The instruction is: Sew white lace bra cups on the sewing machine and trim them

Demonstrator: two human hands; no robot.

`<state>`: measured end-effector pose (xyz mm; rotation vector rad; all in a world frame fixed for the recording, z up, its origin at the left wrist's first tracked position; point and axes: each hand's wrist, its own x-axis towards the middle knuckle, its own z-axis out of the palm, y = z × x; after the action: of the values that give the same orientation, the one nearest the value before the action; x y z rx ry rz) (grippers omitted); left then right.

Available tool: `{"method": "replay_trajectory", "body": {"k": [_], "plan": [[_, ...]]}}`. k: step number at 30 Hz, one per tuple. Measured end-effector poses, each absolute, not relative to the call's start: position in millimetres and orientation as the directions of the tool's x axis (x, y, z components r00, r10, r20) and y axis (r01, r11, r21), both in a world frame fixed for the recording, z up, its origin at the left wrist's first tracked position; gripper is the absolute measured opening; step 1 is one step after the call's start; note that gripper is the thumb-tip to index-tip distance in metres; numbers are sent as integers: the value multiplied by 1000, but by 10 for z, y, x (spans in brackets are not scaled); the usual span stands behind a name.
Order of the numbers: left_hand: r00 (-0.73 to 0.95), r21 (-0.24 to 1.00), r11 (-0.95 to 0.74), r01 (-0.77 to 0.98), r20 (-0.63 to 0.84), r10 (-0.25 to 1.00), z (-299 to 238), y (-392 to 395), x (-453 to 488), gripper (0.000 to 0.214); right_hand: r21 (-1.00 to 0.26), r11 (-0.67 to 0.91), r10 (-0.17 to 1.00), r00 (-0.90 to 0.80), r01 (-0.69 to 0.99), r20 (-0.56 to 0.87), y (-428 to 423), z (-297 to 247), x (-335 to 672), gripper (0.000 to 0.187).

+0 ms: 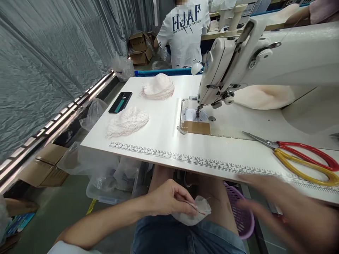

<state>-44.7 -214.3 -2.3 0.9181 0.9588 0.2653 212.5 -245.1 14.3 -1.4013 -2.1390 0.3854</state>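
My left hand point(169, 198) is closed in a pinch on a small white fabric piece point(194, 211) with a thin red thread or edge, held over my lap below the table edge. My right hand point(275, 204) is blurred by motion at the lower right, fingers spread apart and holding nothing, just above a purple plastic basket point(242, 218). The white sewing machine point(265, 60) stands on the white table point(164, 141), its needle over the metal plate point(194, 118).
Red and yellow handled scissors point(304, 155) lie on the table at right. A white lace pile point(127, 121), a pink fabric pile point(158, 87) and a phone point(120, 102) lie at left. A person in a white T-shirt point(185, 31) stands beyond. Boxes and plastic bags are on the floor.
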Motion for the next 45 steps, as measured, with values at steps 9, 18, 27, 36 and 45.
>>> {"method": "replay_trajectory", "body": {"k": [9, 18, 27, 36, 45], "plan": [[540, 812, 541, 219, -562, 627, 47, -2183, -542, 39, -893, -83, 823, -475, 443, -312, -2305, -17, 1451, 25], [604, 859, 411, 304, -508, 614, 81, -2151, -681, 37, -899, -339, 688, -579, 277, -438, -2199, 99, 1362, 22], [602, 923, 283, 260, -384, 700, 133, -2088, -873, 29, -889, -265, 682, -579, 373, -447, -2070, 210, 1167, 33], [551, 935, 257, 245, -352, 757, 212, -1966, -1073, 27, -882, -97, 703, -596, 460, -388, -1834, 201, 995, 30], [575, 917, 368, 152, -385, 722, 234, -1872, -1239, 24, -856, -111, 640, -622, 506, -451, -1688, 373, 867, 37]]}}
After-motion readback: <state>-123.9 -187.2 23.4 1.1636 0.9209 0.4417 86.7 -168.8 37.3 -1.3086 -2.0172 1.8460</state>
